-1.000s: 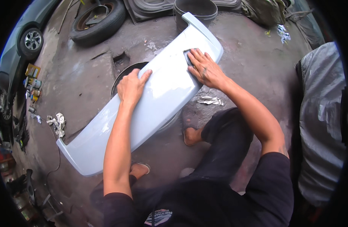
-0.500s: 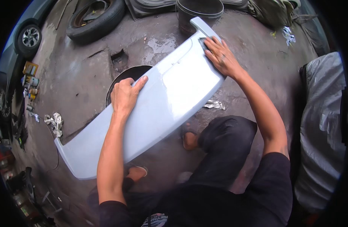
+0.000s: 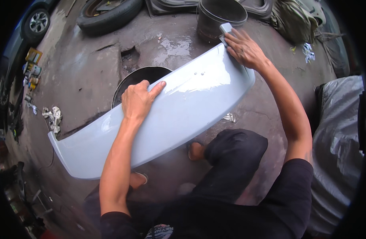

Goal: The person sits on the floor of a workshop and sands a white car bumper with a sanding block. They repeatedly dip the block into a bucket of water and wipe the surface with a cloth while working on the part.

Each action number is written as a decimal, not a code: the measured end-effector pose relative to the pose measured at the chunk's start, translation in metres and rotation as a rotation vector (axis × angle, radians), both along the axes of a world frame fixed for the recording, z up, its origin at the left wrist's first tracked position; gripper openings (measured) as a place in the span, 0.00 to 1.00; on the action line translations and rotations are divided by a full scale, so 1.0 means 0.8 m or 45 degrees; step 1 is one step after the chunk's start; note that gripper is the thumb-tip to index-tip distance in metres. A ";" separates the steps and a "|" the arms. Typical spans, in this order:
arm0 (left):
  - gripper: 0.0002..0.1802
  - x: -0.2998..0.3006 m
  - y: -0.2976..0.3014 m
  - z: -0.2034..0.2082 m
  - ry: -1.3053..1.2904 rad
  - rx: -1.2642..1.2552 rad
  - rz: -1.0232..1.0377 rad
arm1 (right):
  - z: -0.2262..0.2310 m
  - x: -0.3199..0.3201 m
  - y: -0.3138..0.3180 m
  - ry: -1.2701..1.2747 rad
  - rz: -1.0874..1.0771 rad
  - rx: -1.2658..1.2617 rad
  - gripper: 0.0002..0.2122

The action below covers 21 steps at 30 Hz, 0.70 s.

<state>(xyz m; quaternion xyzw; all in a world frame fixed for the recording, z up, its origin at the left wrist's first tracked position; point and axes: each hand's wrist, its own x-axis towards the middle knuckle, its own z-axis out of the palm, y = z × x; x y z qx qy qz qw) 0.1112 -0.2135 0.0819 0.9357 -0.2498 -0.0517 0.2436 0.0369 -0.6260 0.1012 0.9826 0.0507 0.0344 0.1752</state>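
A long light-grey car spoiler (image 3: 183,107), wet and shiny towards its far right, lies slantwise in front of me with an upturned tip at each end. My left hand (image 3: 138,99) grips its far edge near the middle, thumb on the top face and fingers curled over the edge. At the far right tip my right hand (image 3: 246,49) lies with fingers stretched over the surface, slightly smeared by motion. A small dark piece of sandpaper (image 3: 222,39) shows by its fingertips, mostly hidden under them. Below the spoiler's far edge stands a round dark tub (image 3: 125,83), partly covered.
A dark bucket (image 3: 222,20) stands just beyond the right tip. Farther back lies a tyre (image 3: 109,18). Crumpled foil (image 3: 53,118) lies left on the wet concrete floor, near several cans (image 3: 33,71). A silver cover (image 3: 338,135) drapes something at the right.
My right hand has slid outward onto the spoiler's far right tip. The spoiler has turned slightly, its right end shifting right and its left end rising in view. My left hand keeps its grip.
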 end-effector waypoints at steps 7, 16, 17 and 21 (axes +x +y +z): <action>0.38 0.002 0.002 0.005 -0.031 0.049 -0.031 | 0.018 0.077 0.015 0.248 0.026 -0.283 0.19; 0.37 -0.005 0.003 0.003 -0.032 0.035 -0.035 | 0.034 0.043 -0.009 0.106 0.140 -0.126 0.18; 0.36 -0.003 0.002 0.004 -0.044 0.043 -0.038 | 0.038 0.056 -0.003 0.126 0.114 -0.184 0.18; 0.37 -0.002 -0.002 0.004 -0.026 0.009 -0.053 | -0.010 0.022 -0.013 -0.169 0.008 0.048 0.22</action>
